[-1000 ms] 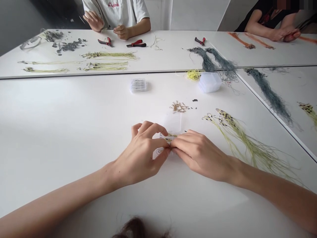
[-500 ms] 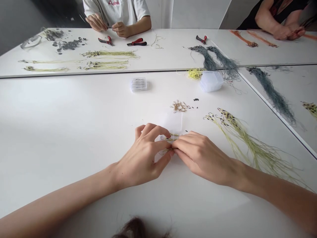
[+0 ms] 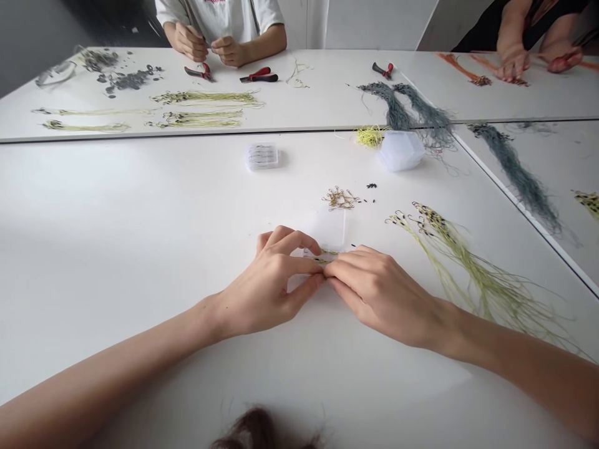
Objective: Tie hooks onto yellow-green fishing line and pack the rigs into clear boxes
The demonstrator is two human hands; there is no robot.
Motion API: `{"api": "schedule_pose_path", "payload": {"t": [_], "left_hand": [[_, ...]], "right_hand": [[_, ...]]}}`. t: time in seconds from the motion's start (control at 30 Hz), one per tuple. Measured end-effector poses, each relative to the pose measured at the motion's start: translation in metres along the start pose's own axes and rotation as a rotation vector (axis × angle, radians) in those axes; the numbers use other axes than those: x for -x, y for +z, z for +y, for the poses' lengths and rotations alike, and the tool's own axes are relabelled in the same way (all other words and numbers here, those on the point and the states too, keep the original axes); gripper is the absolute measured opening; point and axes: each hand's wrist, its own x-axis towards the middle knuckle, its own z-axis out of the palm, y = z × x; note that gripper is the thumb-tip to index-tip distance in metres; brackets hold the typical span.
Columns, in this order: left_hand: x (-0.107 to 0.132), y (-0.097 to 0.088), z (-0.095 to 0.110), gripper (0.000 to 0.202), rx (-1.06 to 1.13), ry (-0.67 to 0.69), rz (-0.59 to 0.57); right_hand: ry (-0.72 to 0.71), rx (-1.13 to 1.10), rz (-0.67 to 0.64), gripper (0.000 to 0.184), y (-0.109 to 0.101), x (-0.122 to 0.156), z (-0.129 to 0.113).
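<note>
The left hand (image 3: 264,284) and the right hand (image 3: 384,296) hold closed grip on a small bundle of green fishing line (image 3: 322,257), lying over a clear plastic sheet (image 3: 327,229) on the white bench (image 3: 140,187). Beyond this sheet lie gold hooks (image 3: 340,199); farthest, red letters (image 3: 218,2) on a co-worker's white shirt (image 3: 219,15) are cut off, not readable.

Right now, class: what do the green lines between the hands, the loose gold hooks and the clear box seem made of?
The green lines look like thin flexible nylon cord, though that is hard to confirm from here. The gold hooks look like shiny metal wire, thin and bent. The clear box looks like frosted plastic, with light passing through its cloudy walls.
</note>
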Motion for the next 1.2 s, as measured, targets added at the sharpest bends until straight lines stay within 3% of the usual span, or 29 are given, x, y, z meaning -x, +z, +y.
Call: {"api": "schedule_pose_path", "payload": {"t": [0.27, 1.2], "left_hand": [[0.001, 0.006, -0.002, 0.025, 0.026, 0.006, 0.026], [-0.005, 0.000, 0.000, 0.026, 0.031, 0.072, -0.068]], "right_hand": [[0.015, -0.034, -0.020, 0.021, -0.001, 0.000, 0.001], [0.094, 0.023, -0.222, 0.018, -0.015, 0.006, -0.003]]}}
